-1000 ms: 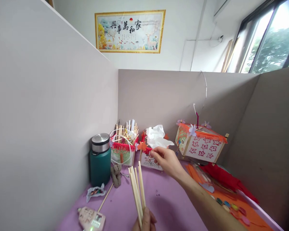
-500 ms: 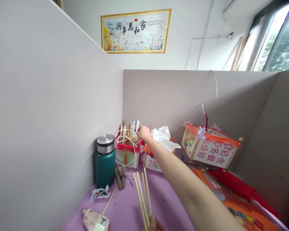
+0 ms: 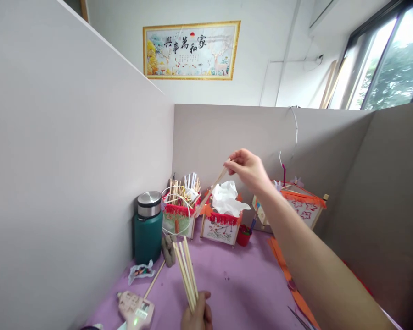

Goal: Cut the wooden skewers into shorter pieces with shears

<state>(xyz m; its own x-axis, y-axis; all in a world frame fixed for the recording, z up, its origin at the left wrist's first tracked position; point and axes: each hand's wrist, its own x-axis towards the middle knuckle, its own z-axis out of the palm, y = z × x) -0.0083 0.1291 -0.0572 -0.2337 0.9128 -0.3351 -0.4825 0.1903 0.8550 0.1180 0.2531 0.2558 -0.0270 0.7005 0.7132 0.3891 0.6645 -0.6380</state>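
My left hand point(image 3: 198, 312) is closed round several pale wooden sticks point(image 3: 186, 275), which point up and away over the table at the bottom middle. Higher up, my right hand point(image 3: 245, 168) pinches the top end of one thin wooden stick point(image 3: 214, 184), slanting down to the left and smeared by motion. Left of that stick stands a decorated box with red fringe point(image 3: 177, 210), filled with upright wooden sticks and white strips. Below my right hand, white tissue point(image 3: 226, 198) pokes out of a second fringed box point(image 3: 220, 231).
On the left are a green bottle point(image 3: 147, 229), brown clay-like lumps point(image 3: 169, 251), a small plastic packet point(image 3: 141, 271) and a pink glue gun point(image 3: 136, 308). A red pot point(image 3: 244, 235) and a paper lantern point(image 3: 304, 207) stand right. Scissors point(image 3: 298, 318) lie near the front edge of the purple tablecloth point(image 3: 248, 284).
My right hand has moved from the stick box up and right, drawing out a stick. My left hand, with its sticks, has come further into view and shifted left. The view has shifted slightly.
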